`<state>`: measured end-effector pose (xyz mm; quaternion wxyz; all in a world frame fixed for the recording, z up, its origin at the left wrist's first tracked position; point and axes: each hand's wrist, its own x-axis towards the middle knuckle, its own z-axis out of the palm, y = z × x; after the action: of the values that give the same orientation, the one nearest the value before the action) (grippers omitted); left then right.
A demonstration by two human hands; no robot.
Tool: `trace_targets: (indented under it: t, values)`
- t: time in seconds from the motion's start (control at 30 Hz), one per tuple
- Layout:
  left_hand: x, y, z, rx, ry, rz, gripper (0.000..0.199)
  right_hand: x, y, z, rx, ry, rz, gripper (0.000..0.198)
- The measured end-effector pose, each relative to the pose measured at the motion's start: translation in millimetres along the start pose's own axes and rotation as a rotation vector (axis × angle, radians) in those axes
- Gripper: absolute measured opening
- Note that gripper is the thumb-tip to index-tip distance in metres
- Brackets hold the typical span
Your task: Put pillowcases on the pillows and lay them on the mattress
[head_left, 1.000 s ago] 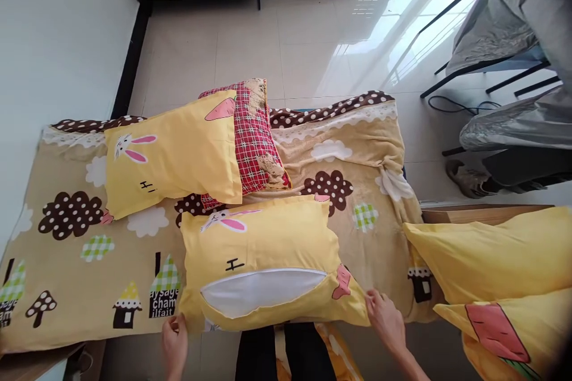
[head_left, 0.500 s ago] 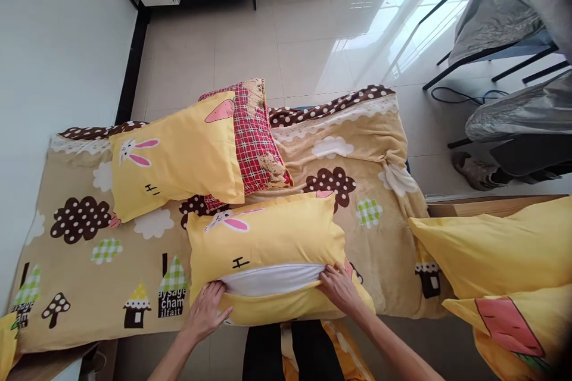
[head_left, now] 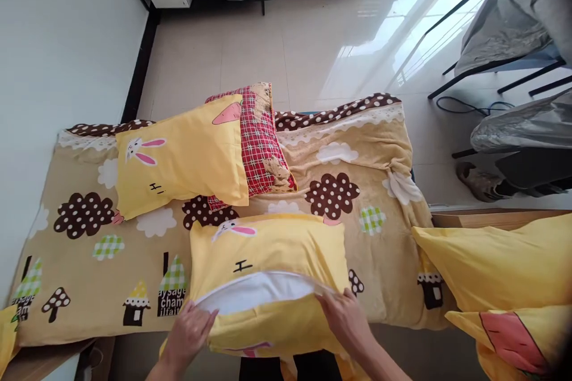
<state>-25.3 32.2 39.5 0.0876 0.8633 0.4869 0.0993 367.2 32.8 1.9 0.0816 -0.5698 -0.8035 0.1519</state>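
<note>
A yellow pillowcase (head_left: 286,244) printed with a rabbit and carrots lies at the front edge of the bed. Its long side gapes, and a white pillow (head_left: 263,290) shows inside the slit. At the left end of the opening, my left hand (head_left: 190,330) has its fingers closed on the pillowcase's edge. Toward the opposite end, my right hand (head_left: 344,315) pinches the edge of the case. The front flap hangs toward me over the bed's edge, with part of a pink print showing upside down.
Behind lies another yellow rabbit pillow (head_left: 183,158) over a red plaid one (head_left: 259,143), on a beige patterned blanket (head_left: 379,274). More yellow pillows (head_left: 500,256) are at right. A seated person's leg and shoe (head_left: 482,181) and a covered chair (head_left: 500,30) stand beyond.
Both hands have moved down toward me with the pillowcase's opening. The slit gapes wider and curves, showing more white, and the front flap now hangs lower. The view has shifted slightly.
</note>
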Motion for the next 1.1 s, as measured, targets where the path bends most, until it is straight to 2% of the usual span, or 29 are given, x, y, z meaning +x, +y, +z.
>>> trace_targets:
  t: [0.1,0.2,0.3,0.4,0.47,0.53,0.6,0.7,0.77,0.87,1.03,1.1]
  values:
    - [-5.0,-6.6,-0.4,0.02,0.036,-0.093,0.035,-0.9,7.4,-3.6,-0.002,0.019,0.048,0.03]
    - [-12.1,-9.4,13.3,0.051,-0.005,-0.189,0.022,-3.1,17.2,7.6,-0.087,0.055,0.114,0.032]
    - [-15.9,-8.5,41.1,0.114,-0.124,-0.316,0.035,1.3,25.2,32.1,-0.177,0.01,0.144,0.035]
    - [-12.3,-13.9,65.2,0.195,-0.201,-0.347,0.037,14.8,28.8,48.0,-0.199,-0.05,0.087,0.022]
    - [-6.3,-21.4,70.0,0.218,-0.221,-0.324,0.034,26.0,29.0,45.4,-0.165,-0.069,0.028,0.025]
    - [-1.4,-28.5,62.2,0.206,-0.185,-0.301,0.034,33.9,27.9,30.8,-0.129,-0.072,-0.011,0.03]
    - [-1.1,-31.7,43.5,0.178,-0.054,-0.273,0.028,36.1,25.3,7.6,-0.093,-0.043,-0.014,0.031]
    - [-5.9,-27.9,9.2,0.142,0.145,-0.204,0.019,34.5,18.2,-26.2,-0.003,0.072,-0.01,0.026]
    - [-6.8,-22.0,-7.6,0.129,0.146,-0.188,0.019,37.2,12.4,-38.0,0.029,0.13,-0.01,0.026]
    - [-2.8,-13.8,-18.5,0.095,0.103,-0.201,0.019,45.9,5.4,-42.0,0.039,0.176,-0.015,0.034]
    - [5.0,-5.1,-14.7,0.118,0.232,-0.178,0.019,42.6,3.8,-36.5,0.105,0.265,-0.076,0.023]
    - [11.3,-3.0,-8.7,0.123,0.164,-0.186,0.018,40.8,4.8,-28.3,0.09,0.239,-0.08,0.028]
